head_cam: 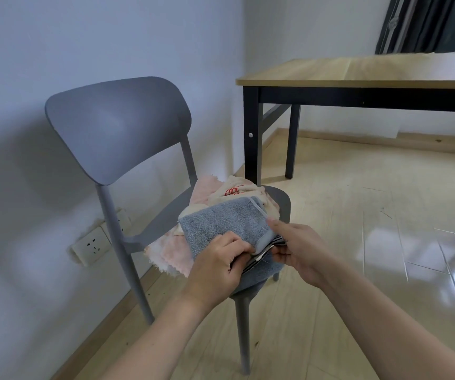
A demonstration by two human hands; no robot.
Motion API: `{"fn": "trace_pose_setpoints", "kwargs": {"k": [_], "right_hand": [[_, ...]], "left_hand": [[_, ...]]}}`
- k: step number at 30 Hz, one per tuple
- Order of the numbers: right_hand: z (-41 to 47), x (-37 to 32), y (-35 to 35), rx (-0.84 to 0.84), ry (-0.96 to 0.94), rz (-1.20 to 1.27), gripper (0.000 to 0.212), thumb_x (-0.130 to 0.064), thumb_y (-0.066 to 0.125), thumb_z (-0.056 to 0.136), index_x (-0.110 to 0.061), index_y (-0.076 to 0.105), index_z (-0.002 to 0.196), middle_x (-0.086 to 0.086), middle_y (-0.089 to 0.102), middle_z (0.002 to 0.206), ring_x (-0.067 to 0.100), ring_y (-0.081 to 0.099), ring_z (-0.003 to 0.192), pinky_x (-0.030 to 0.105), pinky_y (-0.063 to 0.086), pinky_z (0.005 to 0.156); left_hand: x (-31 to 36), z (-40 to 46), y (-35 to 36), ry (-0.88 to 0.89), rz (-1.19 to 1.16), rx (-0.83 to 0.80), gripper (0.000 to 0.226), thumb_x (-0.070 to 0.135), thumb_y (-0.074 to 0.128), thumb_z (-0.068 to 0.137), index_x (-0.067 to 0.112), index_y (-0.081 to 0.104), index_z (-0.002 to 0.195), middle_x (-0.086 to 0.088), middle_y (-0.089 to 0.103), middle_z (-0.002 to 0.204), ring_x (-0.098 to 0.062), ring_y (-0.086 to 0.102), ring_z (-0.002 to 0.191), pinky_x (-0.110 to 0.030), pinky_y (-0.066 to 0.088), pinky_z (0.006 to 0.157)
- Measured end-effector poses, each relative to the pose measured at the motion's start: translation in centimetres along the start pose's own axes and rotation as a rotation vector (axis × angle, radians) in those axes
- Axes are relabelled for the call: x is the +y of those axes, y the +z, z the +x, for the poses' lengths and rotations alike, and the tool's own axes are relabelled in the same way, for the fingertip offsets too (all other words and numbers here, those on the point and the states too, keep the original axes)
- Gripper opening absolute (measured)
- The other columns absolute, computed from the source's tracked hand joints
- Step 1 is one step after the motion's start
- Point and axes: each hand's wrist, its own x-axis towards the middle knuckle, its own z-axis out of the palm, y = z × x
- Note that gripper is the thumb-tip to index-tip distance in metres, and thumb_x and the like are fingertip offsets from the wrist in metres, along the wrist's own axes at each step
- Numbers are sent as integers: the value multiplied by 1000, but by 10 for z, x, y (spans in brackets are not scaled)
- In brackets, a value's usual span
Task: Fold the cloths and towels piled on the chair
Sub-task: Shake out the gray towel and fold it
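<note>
A grey plastic chair [116,124] holds a pile of cloths on its seat. On top lies a grey-blue towel [221,223] with a pale band along its right edge. Under it are a cream cloth with red print [237,190] and pink cloths [171,253]. A black-and-white striped cloth [264,253] pokes out at the towel's front edge. My left hand [218,267] pinches the towel's front edge together with the striped cloth. My right hand [295,242] grips the towel's front right corner, one finger stretched along the pale band.
A wooden table [358,72] with black legs stands behind the chair to the right. A white wall socket [92,245] sits low on the left wall. A dark curtain [423,23] hangs at top right. Pale wood floor [358,215] spreads to the right.
</note>
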Motion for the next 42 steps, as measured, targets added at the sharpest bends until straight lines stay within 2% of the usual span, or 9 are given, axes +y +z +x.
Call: {"fn": "trace_pose_setpoints", "kwargs": {"k": [6, 15, 21, 24, 27, 31, 35, 38, 42], "right_hand": [[-4, -3, 4, -14, -83, 10, 25, -2, 48, 94, -20, 54, 109, 11, 57, 85, 16, 49, 57, 27, 49, 55], [-23, -41, 14, -276, -131, 253, 20, 7, 47, 91, -3, 62, 101, 13, 60, 90, 19, 56, 73, 30, 50, 70], [-53, -99, 53, -108, -545, -607, 29, -2, 64, 83, -18, 55, 107, 0, 60, 91, 13, 55, 78, 25, 51, 72], [-77, -148, 69, -25, -846, -881, 15, -18, 59, 90, -20, 52, 103, -9, 55, 81, 6, 51, 67, 11, 40, 52], [-104, -193, 77, 57, -957, -960, 19, -36, 52, 95, -17, 53, 97, -4, 54, 90, 13, 51, 81, 24, 39, 64], [-133, -237, 86, -23, -862, -661, 31, -48, 43, 96, -22, 53, 111, 1, 55, 111, 20, 58, 101, 44, 51, 87], [-165, -262, 96, -178, -715, -107, 29, -36, 44, 100, -12, 56, 112, 10, 69, 100, 22, 67, 81, 36, 59, 71], [-177, -271, 91, -212, -602, -73, 29, -35, 50, 97, -10, 64, 94, 6, 73, 73, 20, 69, 60, 31, 58, 57], [-166, -270, 78, -223, -533, -248, 30, -35, 53, 96, -8, 65, 91, 10, 72, 81, 26, 69, 70, 43, 58, 77]], "left_hand": [[6, -5, 2, -13, 381, -46, 37, 47, 54, 79, 23, 56, 106, 7, 55, 100, -18, 51, 89, -33, 47, 75], [26, 22, -47, -259, 672, 112, 27, 22, 38, 90, 16, 51, 113, -5, 54, 107, -24, 51, 89, -31, 38, 67], [47, 64, -138, -263, 830, 142, 21, 14, 43, 89, 12, 46, 109, -7, 53, 110, -29, 49, 98, -34, 30, 63], [69, 85, -188, -271, 748, 207, 11, 11, 45, 85, 12, 47, 96, -9, 55, 103, -31, 49, 93, -34, 30, 60], [96, 99, -237, -303, 600, 258, 6, 7, 42, 79, 12, 43, 78, -7, 49, 86, -27, 42, 79, -32, 27, 55], [135, 111, -293, -314, 394, 242, 11, 2, 37, 73, 9, 45, 70, -7, 53, 73, -28, 51, 69, -31, 35, 52], [175, 127, -331, -292, 124, 170, 21, -1, 33, 82, 4, 48, 68, -8, 51, 69, -22, 50, 61, -32, 43, 54], [187, 130, -348, -229, 34, 113, 35, -4, 31, 85, 15, 25, 56, -2, 28, 59, -16, 23, 51, -26, 24, 47], [170, 130, -345, -355, -62, -13, 26, 3, 34, 79, 18, 21, 62, -1, 22, 63, -16, 19, 55, -28, 19, 48]]}}
